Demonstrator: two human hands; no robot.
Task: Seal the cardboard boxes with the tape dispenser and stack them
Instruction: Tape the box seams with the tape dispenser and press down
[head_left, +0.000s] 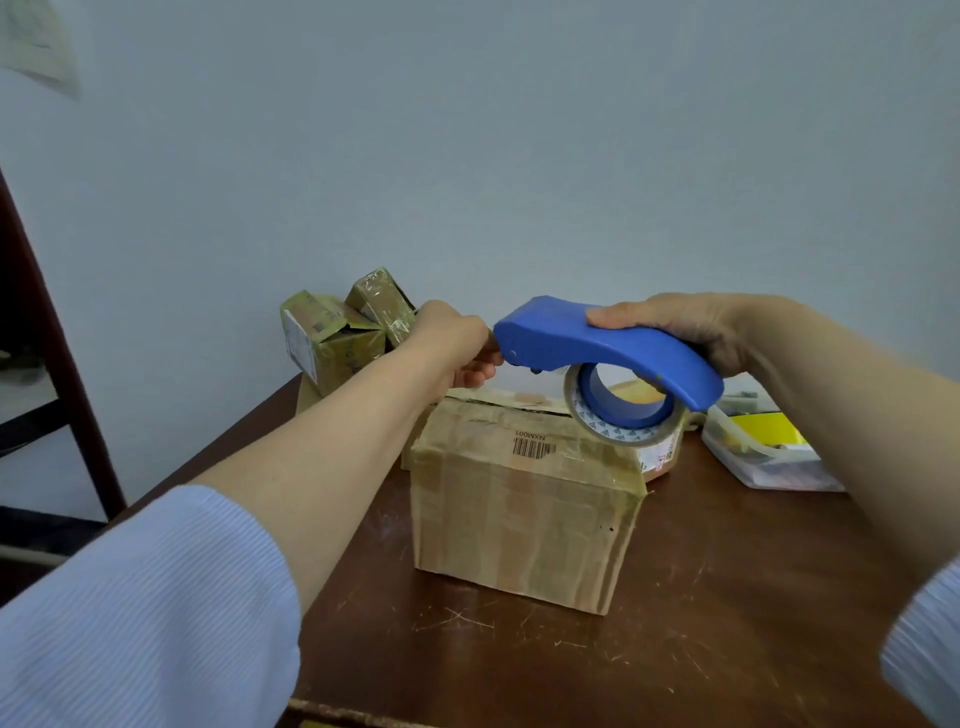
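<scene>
We face a pale, bare wall that fills the upper half of the view, with a dark wooden frame standing at the far left. Below it lies the brown, scratched desk; its left edge runs diagonally toward us and its near edge shows worn at the bottom. Open desk spreads in front of the cardboard box and to its right. Our pale blue sleeves come in from both lower corners. The cardboard box stands upright near the middle of the desk, well back from the near edge, its flaps down and old tape across them. Another box sits just behind it. The blue tape dispenser hangs above the box's back edge, not touching it. The right grip is clamped round its handle. The left grip sits at the dispenser's nose with fingers curled together; whether they pinch the tape end we cannot tell. Small taped boxes huddle at the back against the wall, and a clear plastic container lies at the right. The tape roll hangs under the dispenser. A barcode label marks the box top.
</scene>
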